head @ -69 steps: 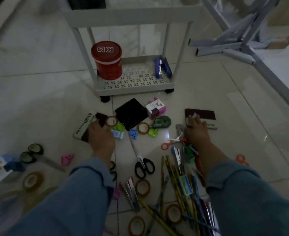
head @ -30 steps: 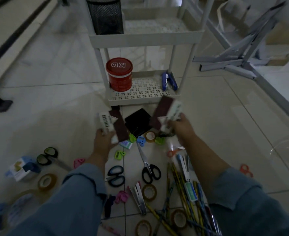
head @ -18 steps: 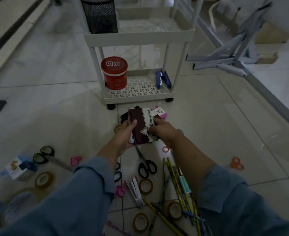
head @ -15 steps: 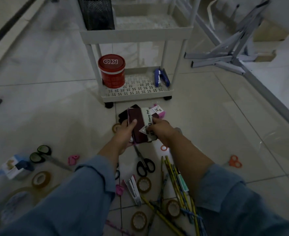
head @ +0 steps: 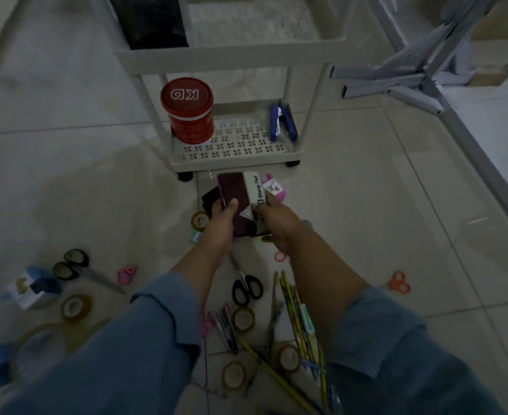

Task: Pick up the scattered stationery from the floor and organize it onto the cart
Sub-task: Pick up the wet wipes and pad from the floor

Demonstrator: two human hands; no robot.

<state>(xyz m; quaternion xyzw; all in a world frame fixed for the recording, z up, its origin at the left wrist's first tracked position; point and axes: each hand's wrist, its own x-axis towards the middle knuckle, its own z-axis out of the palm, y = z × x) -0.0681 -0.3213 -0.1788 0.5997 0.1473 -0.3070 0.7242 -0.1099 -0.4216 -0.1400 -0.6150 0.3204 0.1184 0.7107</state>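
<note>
Both hands hold a stack of maroon-and-white stamp pad boxes [head: 240,202] above the floor, just in front of the white cart [head: 232,158]. My left hand [head: 221,227] grips the stack's left side, thumb on top. My right hand [head: 276,223] grips its right side. On the cart's bottom shelf stand a red tin [head: 188,110] and a blue stapler [head: 282,122]. A black mesh holder [head: 151,20] sits on the shelf above. Scissors [head: 246,290], pencils [head: 297,322] and tape rolls [head: 242,319] lie scattered on the tiles below my arms.
A black pad [head: 211,199] and a pink box [head: 273,188] lie on the floor under the stack. Green-handled scissors [head: 73,266], a blue-white box [head: 31,290] and tape [head: 74,307] lie at left. Orange scissors [head: 398,284] lie at right. A grey metal frame [head: 411,82] stands at the back right.
Each hand lifted one stamp pad box off the floor, then brought them together into one stack. In the last half second the stack stays held in front of the cart.
</note>
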